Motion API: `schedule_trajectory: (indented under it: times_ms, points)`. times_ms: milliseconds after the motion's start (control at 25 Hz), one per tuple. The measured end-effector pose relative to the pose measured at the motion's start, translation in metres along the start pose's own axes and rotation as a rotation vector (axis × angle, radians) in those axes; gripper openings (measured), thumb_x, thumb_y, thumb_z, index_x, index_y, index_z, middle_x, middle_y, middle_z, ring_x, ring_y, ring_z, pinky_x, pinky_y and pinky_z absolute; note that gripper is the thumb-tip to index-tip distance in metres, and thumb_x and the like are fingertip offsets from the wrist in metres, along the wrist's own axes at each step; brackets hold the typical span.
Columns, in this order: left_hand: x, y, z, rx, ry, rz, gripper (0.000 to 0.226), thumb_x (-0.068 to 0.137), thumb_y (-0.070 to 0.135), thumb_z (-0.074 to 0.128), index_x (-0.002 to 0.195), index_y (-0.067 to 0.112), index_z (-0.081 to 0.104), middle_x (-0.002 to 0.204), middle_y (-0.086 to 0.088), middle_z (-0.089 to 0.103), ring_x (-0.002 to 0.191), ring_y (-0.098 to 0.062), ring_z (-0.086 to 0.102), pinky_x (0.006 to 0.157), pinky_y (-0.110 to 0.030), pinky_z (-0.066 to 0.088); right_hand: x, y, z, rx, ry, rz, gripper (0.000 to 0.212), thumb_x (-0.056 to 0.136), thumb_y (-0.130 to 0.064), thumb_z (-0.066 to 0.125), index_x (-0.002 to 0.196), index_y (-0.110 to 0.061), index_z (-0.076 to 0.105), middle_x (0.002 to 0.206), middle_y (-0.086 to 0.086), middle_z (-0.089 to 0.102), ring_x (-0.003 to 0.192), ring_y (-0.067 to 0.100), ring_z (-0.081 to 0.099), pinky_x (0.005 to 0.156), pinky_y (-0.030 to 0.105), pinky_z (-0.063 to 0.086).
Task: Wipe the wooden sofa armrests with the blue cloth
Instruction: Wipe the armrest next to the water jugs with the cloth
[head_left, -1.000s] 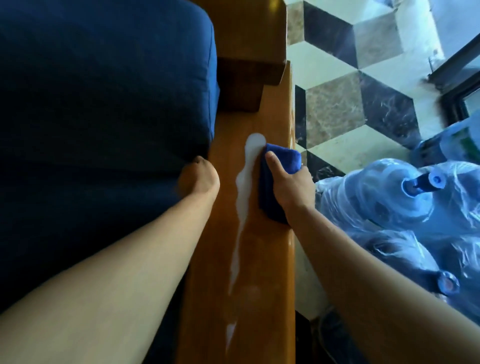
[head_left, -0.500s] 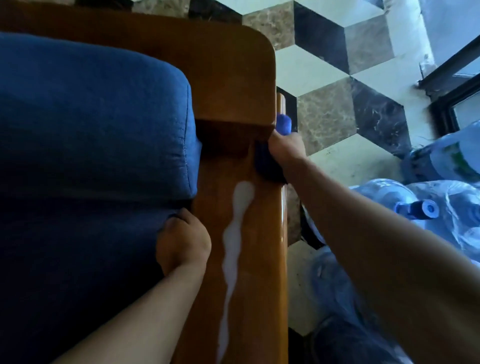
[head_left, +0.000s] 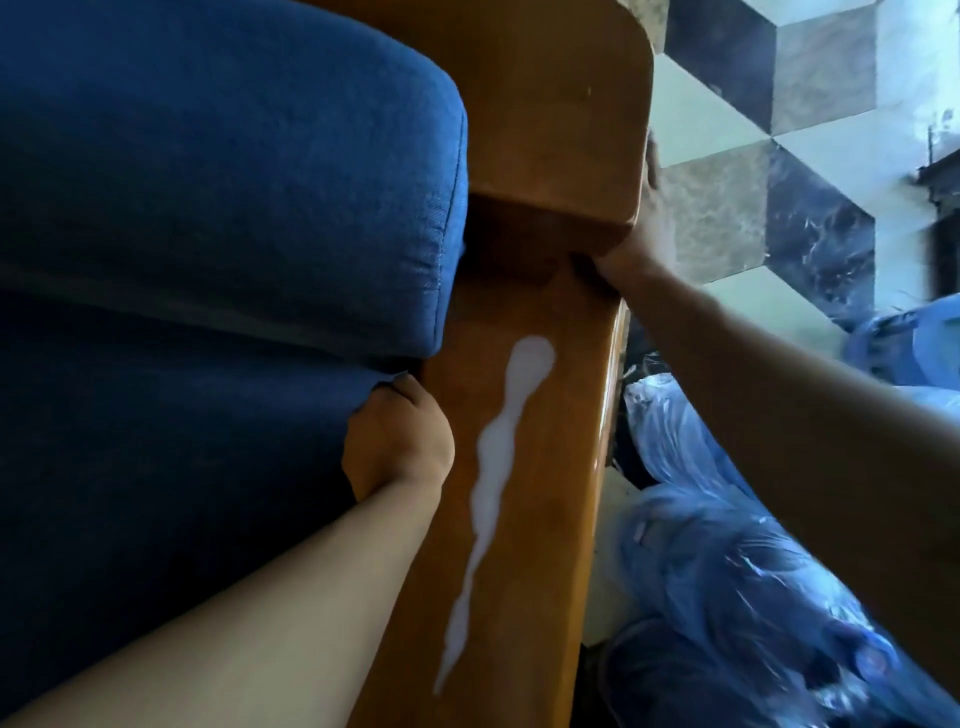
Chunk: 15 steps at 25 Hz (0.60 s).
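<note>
The wooden armrest (head_left: 550, 467) runs from the bottom of the view up to the sofa's wooden back post (head_left: 561, 130). A pale white streak (head_left: 493, 467) lies along its top. My right hand (head_left: 641, 239) is at the armrest's far end, pressed against the outer side of the post. Only a dark sliver of the blue cloth (head_left: 589, 275) shows under the palm. My left hand (head_left: 397, 441) is a fist at the armrest's inner edge, with its fingers tucked against the blue seat cushion (head_left: 182, 493).
A blue back cushion (head_left: 234, 171) fills the upper left. To the right of the armrest lie several large water bottles in clear plastic wrap (head_left: 737, 571). Beyond them is a floor of light, brown and dark cube-pattern tiles (head_left: 779, 171).
My right hand has slid with the cloth from the middle of the armrest to its far end, then onto the post's outer side. The cloth is now almost hidden. My left hand has stayed put.
</note>
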<state>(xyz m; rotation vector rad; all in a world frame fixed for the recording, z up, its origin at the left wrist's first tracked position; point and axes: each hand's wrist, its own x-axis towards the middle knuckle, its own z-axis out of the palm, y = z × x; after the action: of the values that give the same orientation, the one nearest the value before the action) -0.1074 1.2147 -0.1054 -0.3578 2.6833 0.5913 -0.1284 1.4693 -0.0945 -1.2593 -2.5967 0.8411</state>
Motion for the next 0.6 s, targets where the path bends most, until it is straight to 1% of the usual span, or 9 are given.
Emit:
schedule_trajectory:
  times_ms: [40, 120, 200, 240, 280, 360, 440, 520, 600]
  points:
    - [0.001, -0.001, 0.0, 0.011, -0.014, 0.012, 0.046, 0.106, 0.033, 0.024, 0.088, 0.012, 0.061, 0.092, -0.012, 0.065, 0.083, -0.03, 0.061, 0.063, -0.028, 0.032, -0.028, 0.006, 0.004, 0.011, -0.033, -0.001, 0.063, 0.103, -0.032, 0.042, 0.16, -0.012, 0.024, 0.169, 0.009, 0.019, 0.154, 0.03, 0.021, 0.125, 0.043, 0.02]
    - [-0.001, -0.003, 0.0, 0.04, -0.049, 0.036, 0.046, 0.106, 0.029, 0.023, 0.107, 0.008, 0.063, 0.114, -0.018, 0.067, 0.104, -0.037, 0.062, 0.07, -0.032, 0.032, -0.1, 0.022, 0.008, -0.096, -0.123, -0.133, 0.071, 0.103, -0.039, 0.034, 0.162, -0.008, 0.01, 0.171, 0.012, 0.002, 0.157, 0.032, 0.0, 0.128, 0.046, 0.004]
    - [-0.003, -0.002, -0.001, 0.057, -0.067, 0.054, 0.043, 0.105, 0.025, 0.023, 0.11, 0.008, 0.062, 0.117, -0.018, 0.066, 0.106, -0.035, 0.062, 0.07, -0.031, 0.033, -0.152, 0.033, 0.005, -0.293, -0.235, -0.26, 0.076, 0.101, -0.047, 0.025, 0.162, -0.008, 0.0, 0.17, 0.009, -0.009, 0.156, 0.031, -0.014, 0.127, 0.045, -0.006]
    - [-0.004, -0.002, -0.002, 0.064, -0.067, 0.064, 0.043, 0.105, 0.024, 0.024, 0.11, 0.008, 0.063, 0.116, -0.018, 0.067, 0.106, -0.035, 0.063, 0.071, -0.032, 0.035, -0.157, 0.036, 0.007, -0.354, -0.232, -0.297, 0.078, 0.1, -0.05, 0.022, 0.162, -0.01, -0.002, 0.17, 0.007, -0.011, 0.155, 0.031, -0.017, 0.127, 0.044, -0.008]
    - [-0.003, -0.001, -0.004, 0.046, -0.064, 0.071, 0.043, 0.104, 0.024, 0.025, 0.109, 0.006, 0.064, 0.116, -0.018, 0.068, 0.107, -0.035, 0.063, 0.073, -0.033, 0.039, -0.152, 0.033, 0.01, -0.345, -0.202, -0.276, 0.079, 0.099, -0.052, 0.021, 0.162, -0.01, -0.002, 0.17, 0.007, -0.011, 0.155, 0.031, -0.019, 0.127, 0.043, -0.008]
    - [-0.002, 0.001, -0.002, 0.036, -0.059, 0.121, 0.043, 0.103, 0.023, 0.028, 0.109, 0.003, 0.065, 0.116, -0.019, 0.069, 0.108, -0.037, 0.063, 0.078, -0.036, 0.046, -0.138, 0.01, 0.017, -0.324, -0.134, -0.105, 0.079, 0.101, -0.054, 0.024, 0.162, -0.01, -0.001, 0.171, 0.007, -0.009, 0.155, 0.032, -0.017, 0.127, 0.044, -0.006]
    - [-0.003, -0.001, 0.0, 0.02, -0.071, 0.169, 0.039, 0.102, 0.019, 0.03, 0.115, 0.002, 0.064, 0.119, -0.02, 0.067, 0.111, -0.038, 0.062, 0.082, -0.037, 0.045, -0.13, -0.007, 0.029, -0.333, -0.043, 0.01, 0.077, 0.103, -0.053, 0.026, 0.162, -0.009, 0.0, 0.171, 0.008, -0.007, 0.156, 0.032, -0.013, 0.127, 0.046, -0.002]
    - [-0.003, -0.004, -0.002, -0.116, -0.084, 0.157, 0.039, 0.102, 0.017, 0.034, 0.118, -0.004, 0.063, 0.12, -0.026, 0.065, 0.114, -0.043, 0.059, 0.091, -0.044, 0.046, -0.138, -0.013, 0.034, -0.347, -0.034, -0.032, 0.077, 0.103, -0.053, 0.023, 0.162, -0.009, 0.001, 0.171, 0.009, -0.006, 0.157, 0.029, -0.012, 0.127, 0.046, -0.002]
    - [0.001, -0.007, -0.007, -0.292, -0.225, 0.077, 0.041, 0.104, 0.019, 0.033, 0.121, -0.005, 0.061, 0.123, -0.027, 0.063, 0.115, -0.044, 0.058, 0.094, -0.045, 0.047, -0.169, -0.004, 0.033, -0.396, -0.078, -0.211, 0.077, 0.102, -0.056, 0.019, 0.162, -0.012, 0.001, 0.171, 0.005, -0.006, 0.157, 0.024, -0.013, 0.128, 0.042, -0.005]
